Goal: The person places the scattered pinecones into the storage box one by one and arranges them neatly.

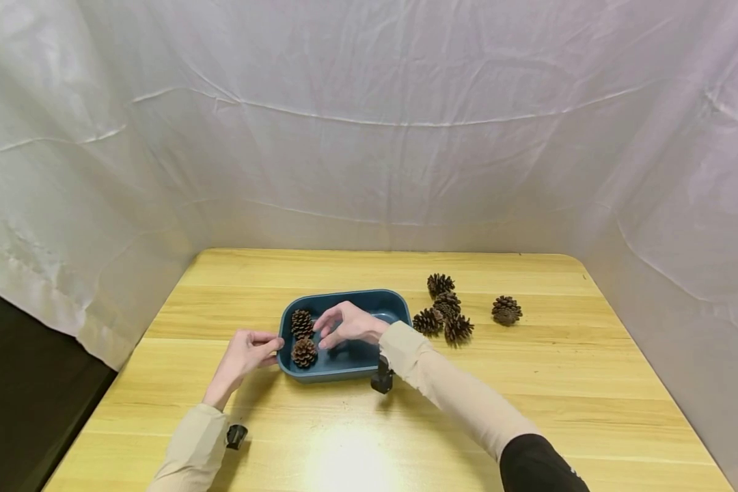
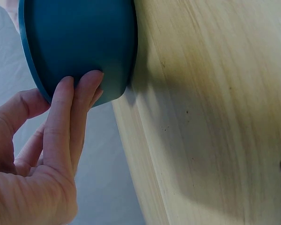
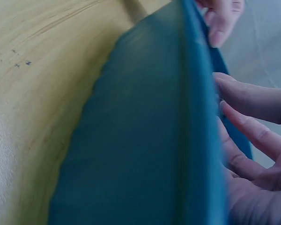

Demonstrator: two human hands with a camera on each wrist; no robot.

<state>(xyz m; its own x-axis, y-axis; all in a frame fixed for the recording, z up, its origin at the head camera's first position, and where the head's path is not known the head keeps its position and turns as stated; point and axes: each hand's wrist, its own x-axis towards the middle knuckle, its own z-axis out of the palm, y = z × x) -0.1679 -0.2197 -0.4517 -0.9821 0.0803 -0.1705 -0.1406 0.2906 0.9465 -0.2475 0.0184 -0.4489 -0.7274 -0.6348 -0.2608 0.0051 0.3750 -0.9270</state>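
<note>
A dark blue oblong tray (image 1: 338, 375) stands on the wooden table. Two brown pine cones, a far one (image 1: 302, 323) and a near one (image 1: 304, 352), lie inside at its left end. My left hand (image 1: 246, 359) grips that end, thumb at the rim and fingers against the outer wall, as the left wrist view shows on the tray (image 2: 84, 42). Inside the tray, my right hand (image 1: 348, 324) hovers just right of the cones. Its thumb and fingers are apart and loosely bent, with nothing seen between them. The tray wall (image 3: 131, 131) partly hides this hand in the right wrist view.
Right of the tray, several pine cones (image 1: 447, 305) lie in a cluster on the table (image 1: 529, 410). A single pine cone (image 1: 506, 310) sits farther right. Pale cloth (image 1: 381, 171) hangs behind the table and along its sides.
</note>
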